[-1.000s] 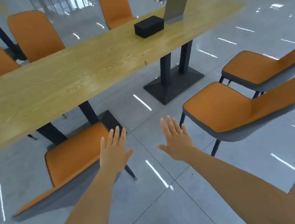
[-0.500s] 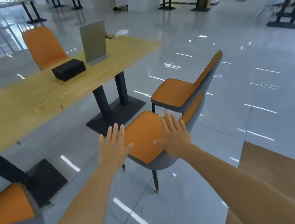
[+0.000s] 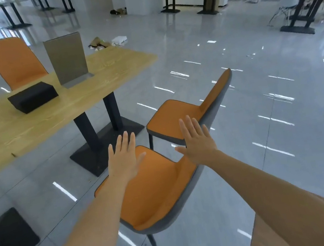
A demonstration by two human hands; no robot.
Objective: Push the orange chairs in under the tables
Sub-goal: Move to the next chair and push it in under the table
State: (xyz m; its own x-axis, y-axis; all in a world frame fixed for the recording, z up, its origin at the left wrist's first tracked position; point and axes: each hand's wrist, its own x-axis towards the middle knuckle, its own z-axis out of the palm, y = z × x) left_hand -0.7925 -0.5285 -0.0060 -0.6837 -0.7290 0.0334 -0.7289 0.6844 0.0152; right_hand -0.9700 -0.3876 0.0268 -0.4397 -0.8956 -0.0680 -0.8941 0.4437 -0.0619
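your left hand [image 3: 124, 163] and right hand [image 3: 199, 143] are spread flat, grasping nothing, above the near orange chair [image 3: 157, 190]; the table [image 3: 52, 113] stands beyond your left fingertips.

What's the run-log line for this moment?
phase: reaching | left hand: open, empty | right hand: open, empty | near chair: out from table | far chair: also out

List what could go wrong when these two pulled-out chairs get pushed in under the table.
The near chair stands angled to the wooden table, so a straight push may drive it into the black pedestal base. It may also clip the far chair close beside it. Both the left hand and the right hand are open, gripping nothing.
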